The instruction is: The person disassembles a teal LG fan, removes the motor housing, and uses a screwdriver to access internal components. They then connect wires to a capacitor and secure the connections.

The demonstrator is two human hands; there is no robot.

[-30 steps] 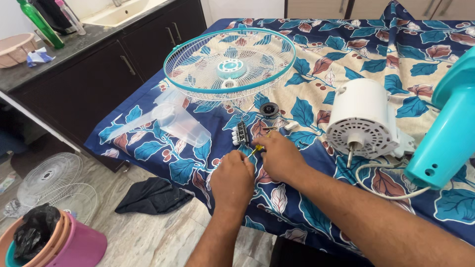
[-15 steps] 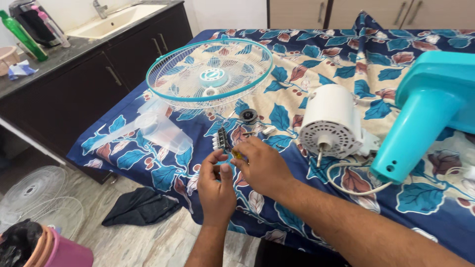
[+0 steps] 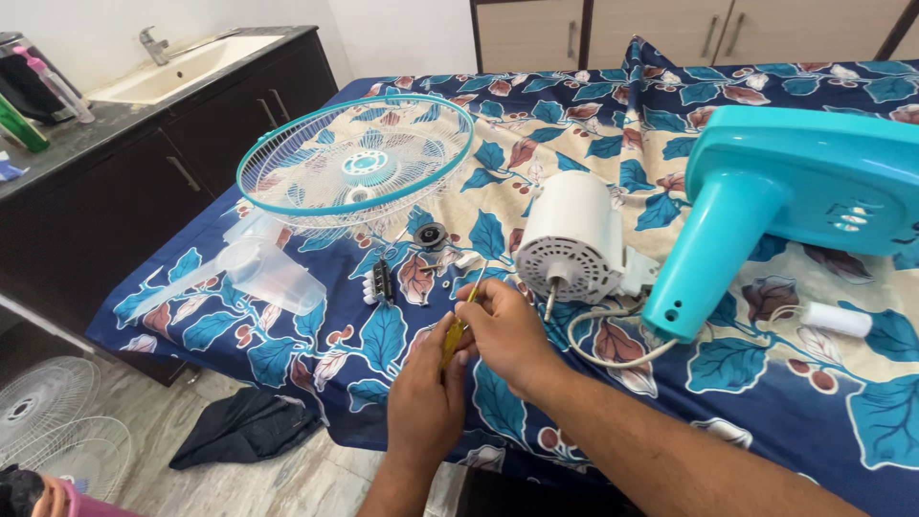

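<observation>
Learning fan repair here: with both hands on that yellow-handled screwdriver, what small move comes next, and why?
Probably bring the yellow-handled screwdriver, held by the left hand and right hand, toward the white round fan motor: its shaft end faces the hands, close by.

Your head camera looks steeply down, close over your hands [image 3: 469, 369], facing across the patterned bedspread [image 3: 593, 124] toward cabinets.

Two hands [image 3: 469, 369], one screwdriver [image 3: 458, 330], one motor [image 3: 572, 239], one teal stand [image 3: 766, 206], perhaps three fan grilles [image 3: 354, 163].

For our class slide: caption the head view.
Both hands hold a yellow-handled screwdriver beside a white fan motor on the floral cloth.
</observation>
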